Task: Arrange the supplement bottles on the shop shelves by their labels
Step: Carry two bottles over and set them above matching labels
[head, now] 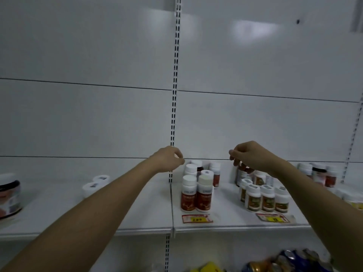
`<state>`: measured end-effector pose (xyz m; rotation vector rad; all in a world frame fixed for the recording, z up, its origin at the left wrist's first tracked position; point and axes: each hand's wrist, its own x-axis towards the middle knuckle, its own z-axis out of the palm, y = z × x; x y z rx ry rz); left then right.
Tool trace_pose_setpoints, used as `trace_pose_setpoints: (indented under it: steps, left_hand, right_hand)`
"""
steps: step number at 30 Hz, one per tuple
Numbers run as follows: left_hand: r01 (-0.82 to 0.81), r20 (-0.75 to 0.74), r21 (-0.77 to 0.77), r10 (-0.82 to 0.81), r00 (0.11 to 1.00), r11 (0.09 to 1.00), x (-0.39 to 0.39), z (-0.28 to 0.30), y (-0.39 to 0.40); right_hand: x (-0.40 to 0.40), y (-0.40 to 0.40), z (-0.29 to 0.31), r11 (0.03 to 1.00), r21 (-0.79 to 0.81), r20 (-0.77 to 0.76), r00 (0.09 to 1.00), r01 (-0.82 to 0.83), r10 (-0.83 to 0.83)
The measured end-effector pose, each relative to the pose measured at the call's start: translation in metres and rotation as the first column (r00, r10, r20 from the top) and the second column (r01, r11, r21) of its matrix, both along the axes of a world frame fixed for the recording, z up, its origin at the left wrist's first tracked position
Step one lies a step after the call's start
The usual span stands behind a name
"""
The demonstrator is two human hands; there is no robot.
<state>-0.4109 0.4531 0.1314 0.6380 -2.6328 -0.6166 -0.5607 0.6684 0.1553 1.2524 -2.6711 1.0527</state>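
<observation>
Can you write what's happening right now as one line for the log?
left hand: raised, holds nothing | right hand: above brown bottle, grip unclear | red-label bottles: upright on shelf

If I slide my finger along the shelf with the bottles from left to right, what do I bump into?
Big dark-lidded jar → two white-capped tubs → red-label bottles → brown-label bottles → darker bottles far right.
</observation>
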Motion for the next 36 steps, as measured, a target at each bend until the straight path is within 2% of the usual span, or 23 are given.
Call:
trace_pose_setpoints:
  steps: [6,11,15,19,24,28,32,36]
  left_hand:
    - [-0.060,-0.120,0.098,0.072,0.990,0.993,-0.018,-0.002,0.015]
    - [-0.100,-0.123,0.181,0.124,0.985,0.978,-0.031,-0.021,-0.001]
    - [-0.016,-0.139,0.267,0.055,0.989,0.963,-0.049,-0.032,-0.021]
    - [0.067,-0.127,0.295,-0.031,0.991,0.953,-0.072,-0.047,-0.046]
    - [0.169,-0.110,0.322,-0.141,0.984,0.932,-0.101,-0.060,-0.065]
    - [0.192,-0.100,0.353,-0.167,0.981,0.916,-0.117,-0.069,-0.072]
    - [0.209,-0.100,0.367,-0.184,0.978,0.907,-0.131,-0.079,-0.079]
    - [0.230,-0.143,0.401,-0.188,0.972,0.887,-0.139,-0.086,-0.081]
  right_hand:
    - [-0.038,0.014,-0.007,0.999,-0.007,0.047,0.998,-0.045,0.045]
    - [-0.063,-0.015,-0.036,0.990,0.060,0.109,0.986,-0.130,0.123]
    - [-0.082,-0.042,-0.052,0.965,0.155,0.107,0.975,-0.211,0.196]
    - [-0.095,-0.072,-0.064,0.897,0.325,0.106,0.954,-0.301,0.281]
    - [-0.115,-0.104,-0.056,0.913,0.322,-0.048,0.959,-0.251,0.281]
    - [-0.120,-0.122,-0.059,0.910,0.340,-0.071,0.958,-0.237,0.276]
    - [-0.121,-0.134,-0.068,0.891,0.432,-0.152,0.963,-0.138,0.223]
    - [-0.124,-0.143,-0.077,0.883,0.450,-0.115,0.972,-0.134,0.207]
